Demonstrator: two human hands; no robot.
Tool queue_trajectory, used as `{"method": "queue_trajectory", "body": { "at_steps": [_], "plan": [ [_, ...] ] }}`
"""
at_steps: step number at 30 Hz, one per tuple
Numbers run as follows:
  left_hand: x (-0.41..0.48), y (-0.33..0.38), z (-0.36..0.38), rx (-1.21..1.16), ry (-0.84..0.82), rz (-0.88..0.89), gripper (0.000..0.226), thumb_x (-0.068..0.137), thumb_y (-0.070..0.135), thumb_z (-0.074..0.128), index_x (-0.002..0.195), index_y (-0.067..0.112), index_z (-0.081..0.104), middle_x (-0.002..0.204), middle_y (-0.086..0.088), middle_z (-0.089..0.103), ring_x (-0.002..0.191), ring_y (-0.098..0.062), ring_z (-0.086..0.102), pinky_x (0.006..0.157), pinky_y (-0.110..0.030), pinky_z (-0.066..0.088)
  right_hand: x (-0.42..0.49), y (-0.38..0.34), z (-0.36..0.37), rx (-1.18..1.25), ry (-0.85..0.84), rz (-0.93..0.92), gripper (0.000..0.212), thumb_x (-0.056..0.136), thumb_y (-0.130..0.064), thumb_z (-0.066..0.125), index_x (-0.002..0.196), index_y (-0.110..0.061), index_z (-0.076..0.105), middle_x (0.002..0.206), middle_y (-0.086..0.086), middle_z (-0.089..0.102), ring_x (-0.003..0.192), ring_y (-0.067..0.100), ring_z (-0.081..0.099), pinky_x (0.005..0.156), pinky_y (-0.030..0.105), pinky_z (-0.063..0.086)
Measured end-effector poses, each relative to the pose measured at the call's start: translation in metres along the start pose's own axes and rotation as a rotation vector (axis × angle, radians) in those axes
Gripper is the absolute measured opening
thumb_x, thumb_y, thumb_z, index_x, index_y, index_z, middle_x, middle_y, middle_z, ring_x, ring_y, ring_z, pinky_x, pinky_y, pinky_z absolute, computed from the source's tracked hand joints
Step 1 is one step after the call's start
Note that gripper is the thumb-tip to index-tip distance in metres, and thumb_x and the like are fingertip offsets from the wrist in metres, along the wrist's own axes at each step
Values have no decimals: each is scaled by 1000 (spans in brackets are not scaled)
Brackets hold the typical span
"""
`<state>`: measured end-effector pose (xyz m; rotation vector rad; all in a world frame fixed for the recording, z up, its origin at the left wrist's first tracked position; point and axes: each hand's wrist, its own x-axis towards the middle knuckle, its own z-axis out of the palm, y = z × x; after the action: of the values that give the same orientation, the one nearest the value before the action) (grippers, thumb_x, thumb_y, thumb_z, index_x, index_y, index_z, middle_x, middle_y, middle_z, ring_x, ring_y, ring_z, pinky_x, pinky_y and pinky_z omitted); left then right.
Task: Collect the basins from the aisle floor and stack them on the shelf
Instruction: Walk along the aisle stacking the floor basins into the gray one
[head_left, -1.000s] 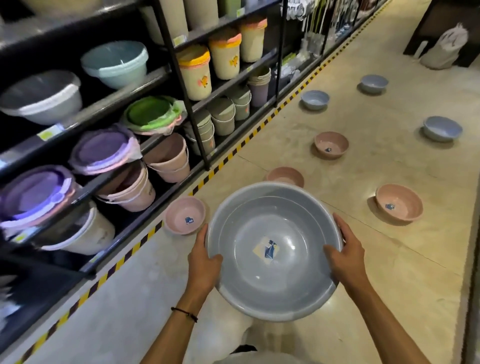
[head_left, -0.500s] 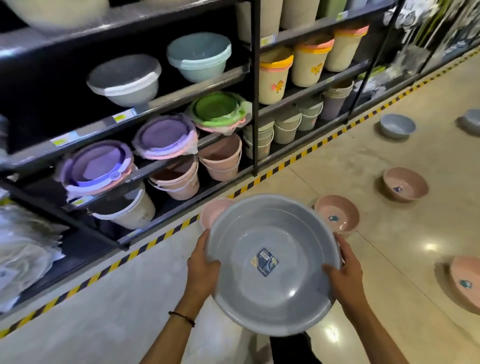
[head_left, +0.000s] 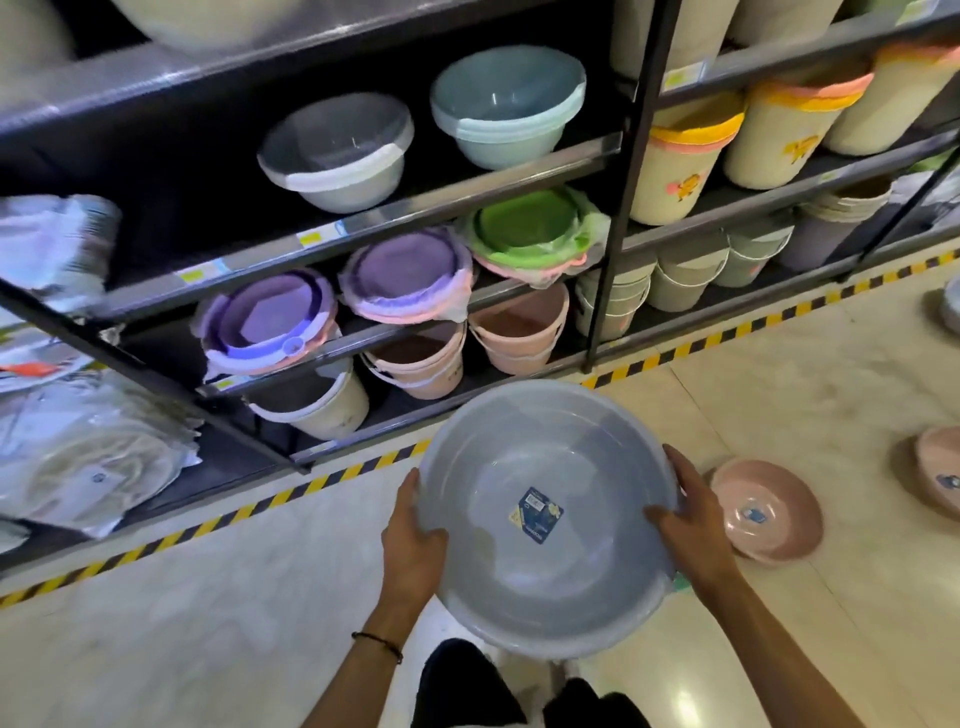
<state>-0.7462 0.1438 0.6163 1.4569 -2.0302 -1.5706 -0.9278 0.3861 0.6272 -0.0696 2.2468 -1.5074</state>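
I hold a large grey basin (head_left: 524, 457) with a blue label inside, tilted toward me, in front of the dark shelf unit (head_left: 363, 234). My left hand (head_left: 413, 545) grips its left rim and my right hand (head_left: 685, 525) grips its right rim. A pink basin (head_left: 774, 514) lies on the floor just right of my right hand. Another pink basin (head_left: 940, 478) is cut off at the right edge. On the upper shelf sit a wrapped grey basin stack (head_left: 337, 150) and a light blue basin stack (head_left: 509, 109).
Lower shelves hold purple-lidded tubs (head_left: 270, 322), a green-lidded tub (head_left: 535, 228), pink buckets (head_left: 519, 332) and a white bucket (head_left: 317, 400). Cream bins (head_left: 680, 166) fill the right bay. Wrapped goods (head_left: 78, 457) lie at left. Yellow-black tape (head_left: 332, 478) marks the floor along the shelf.
The view has swung further left toward the shelf and closer to it. The grey basin stays in both hands; the floor basins have slid to the right edge of view.
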Motion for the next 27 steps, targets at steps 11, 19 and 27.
{"method": "queue_trajectory", "body": {
  "at_steps": [11,19,27],
  "plan": [
    [141,6,-17,64,-37,-41,89,79,-6,64,159,23,37,133,6,56,123,-28,55,105,-48,51,112,-49,90,-31,-40,55,86,59,-16,61,144,-10,53,136,9,61,124,29,54,109,50,46],
    [231,29,-32,52,-108,6,82,76,2,64,149,33,43,127,13,57,116,-20,54,92,-34,48,178,-55,139,-148,-59,107,93,58,-17,53,150,-8,49,137,15,64,125,39,59,104,53,49],
    [307,27,-2,85,-107,30,86,67,3,58,149,28,47,134,-2,61,121,-32,56,99,-55,54,242,-31,169,-179,-142,219,97,64,-20,53,159,-19,36,150,9,53,134,34,49,105,34,40]
  ]
}}
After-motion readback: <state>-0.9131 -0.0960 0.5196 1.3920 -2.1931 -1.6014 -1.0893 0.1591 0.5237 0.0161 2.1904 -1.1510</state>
